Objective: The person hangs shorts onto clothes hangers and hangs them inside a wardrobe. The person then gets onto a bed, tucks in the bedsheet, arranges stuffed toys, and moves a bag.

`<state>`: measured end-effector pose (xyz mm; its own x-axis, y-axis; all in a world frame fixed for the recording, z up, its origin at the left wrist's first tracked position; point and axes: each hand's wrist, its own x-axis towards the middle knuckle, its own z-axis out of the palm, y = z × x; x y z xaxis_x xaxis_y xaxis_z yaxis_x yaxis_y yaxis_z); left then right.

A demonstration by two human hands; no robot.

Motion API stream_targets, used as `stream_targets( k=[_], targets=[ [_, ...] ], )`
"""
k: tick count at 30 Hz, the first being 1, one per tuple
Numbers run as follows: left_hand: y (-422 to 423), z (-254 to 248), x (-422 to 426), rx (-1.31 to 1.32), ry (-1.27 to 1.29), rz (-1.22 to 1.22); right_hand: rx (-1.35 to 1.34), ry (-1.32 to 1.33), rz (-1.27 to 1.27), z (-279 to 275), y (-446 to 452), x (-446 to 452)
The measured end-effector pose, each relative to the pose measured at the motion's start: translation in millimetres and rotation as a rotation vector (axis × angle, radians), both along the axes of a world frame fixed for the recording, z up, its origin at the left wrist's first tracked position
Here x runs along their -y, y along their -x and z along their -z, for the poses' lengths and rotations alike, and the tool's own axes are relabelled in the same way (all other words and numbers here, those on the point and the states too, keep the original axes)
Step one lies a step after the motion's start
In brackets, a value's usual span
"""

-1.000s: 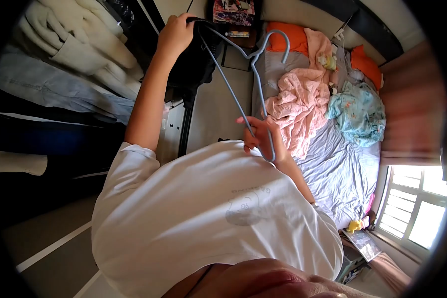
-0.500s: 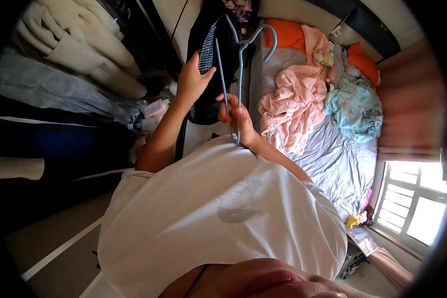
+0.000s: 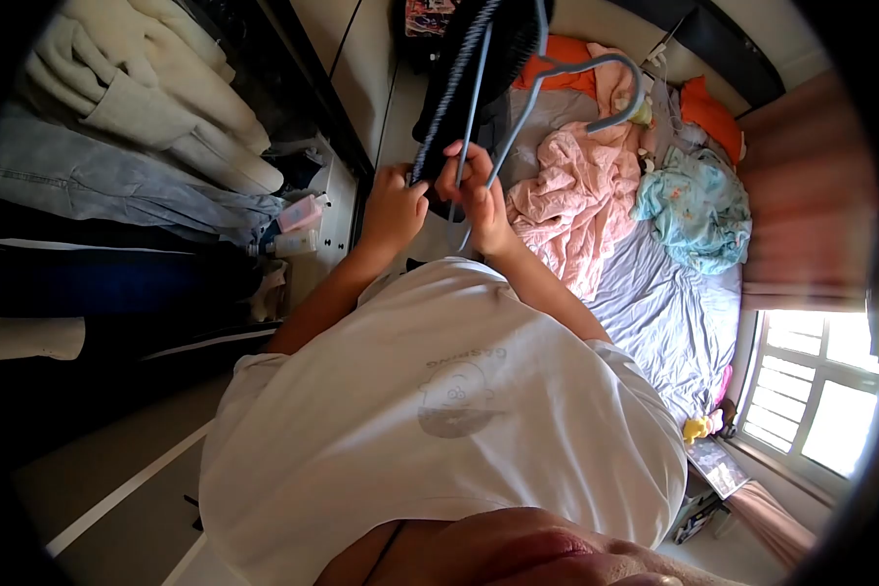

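1. At eleven o'clock from the view's centre, the left hand (image 3: 393,213) pinches the lower edge of a dark garment (image 3: 510,73), thumb against its grey-flecked, narrow border.
2. The right hand (image 3: 483,200), at one o'clock, has its fingers curled around the slim bars of a blue-grey hanger (image 3: 620,115), whose rounded hook bends out toward half past one.
3. The garment's black cloth hangs at twelve o'clock, behind the hanger bars.
4. Near two o'clock, a crinkled pink blanket (image 3: 571,186) lies on a wrinkled grey sheet (image 3: 659,322).
5. At ten, thick cream clothing (image 3: 156,88) hangs in soft folds.
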<state>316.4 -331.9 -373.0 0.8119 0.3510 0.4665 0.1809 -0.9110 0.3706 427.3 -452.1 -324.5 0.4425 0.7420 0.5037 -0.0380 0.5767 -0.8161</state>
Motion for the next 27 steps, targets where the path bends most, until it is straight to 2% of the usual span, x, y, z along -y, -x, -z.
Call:
stream_targets(
  k=[1, 2, 5, 7, 9, 12, 14, 19, 22, 27],
  targets=[
    [2, -4, 1, -0.127, 0.061, 0.039, 0.005, -0.038, -0.002, 1, -6, -2],
    [3, -9, 3, -0.059, -0.012, 0.075, -0.019, -0.042, 0.023, 2, -7, -4],
    [10, -38, 18, -0.071, -0.004, 0.220, -0.011, -0.049, 0.121, 18, -29, -11],
    [12, -51, 24, -0.073, -0.007, 0.242, -0.112, 0.094, 0.266, 17, -38, -11],
    [14, -55, 28, -0.107, 0.044, 0.235, -0.169, 0.095, 0.293, 25, -43, -10],
    [14, -46, 19, -0.102, -0.047, 0.261, -0.252, 0.262, 0.331, 33, -44, -6],
    [16, -49, 13, -0.125, -0.144, 0.308, -0.218, 0.337, 0.321, 43, -49, 1],
    [15, -51, 5, -0.183, -0.139, 0.282, -0.191, 0.541, 0.328, 43, -55, 21],
    [15, -54, 5, -0.131, -0.103, 0.331, -0.193, 0.591, 0.344, 46, -48, 25],
    [7, -66, -12, -0.301, -0.078, 0.394, -0.096, 0.675, 0.433, 28, -36, 29]
  ],
)
